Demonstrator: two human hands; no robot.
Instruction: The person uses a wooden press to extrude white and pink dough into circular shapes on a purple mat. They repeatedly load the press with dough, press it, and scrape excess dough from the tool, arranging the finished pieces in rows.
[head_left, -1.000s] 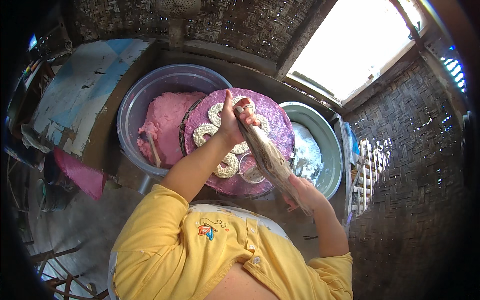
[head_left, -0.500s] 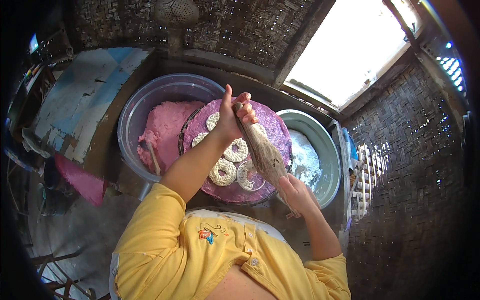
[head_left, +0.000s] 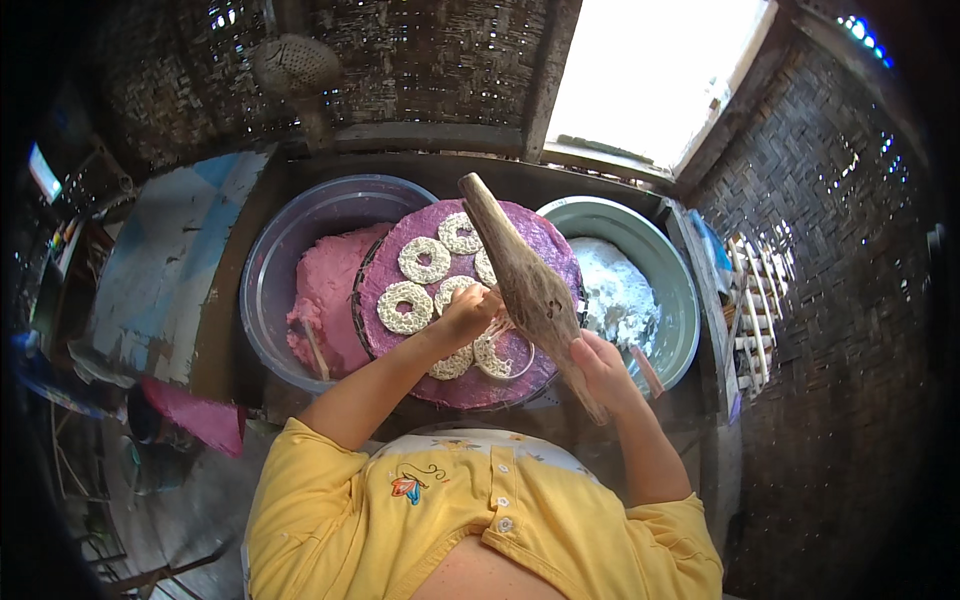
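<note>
Fingers of the left hand (head_left: pixel 468 312) are curled closed and pinched at the middle of the long, tapered, brown wooden tool (head_left: pixel 522 282), where pale strands hang from it; whether they grip the tool or only the strands cannot be told. Fingers of the right hand (head_left: pixel 603 372) are wrapped closed around the tool's thin lower end. The tool slants over the round purple tray (head_left: pixel 400 262), its blunt upper end above the tray's far rim and its lower end past the near right rim.

On the tray lie several pale, lacy dough rings (head_left: pixel 405 307), set close together from the far side to the near side; the left hand hovers over the ones nearest the person, and one ring (head_left: pixel 497 355) lies just under the hanging strands.

Left of the tray, and partly under it, stands a translucent grey plastic basin (head_left: pixel 290 230) holding a mass of pink dough (head_left: pixel 325 295). Right of the tray, touching or nearly touching its rim, stands a pale green round basin (head_left: pixel 660 270) with white flour (head_left: pixel 615 295) inside. Both basins and the tray rest on a dark bench (head_left: pixel 225 340). Behind the tray rises a woven bamboo wall (head_left: pixel 400 60) with a bright opening to the right. Below the tray, the person's yellow shirt (head_left: pixel 450 520) fills the near edge.
</note>
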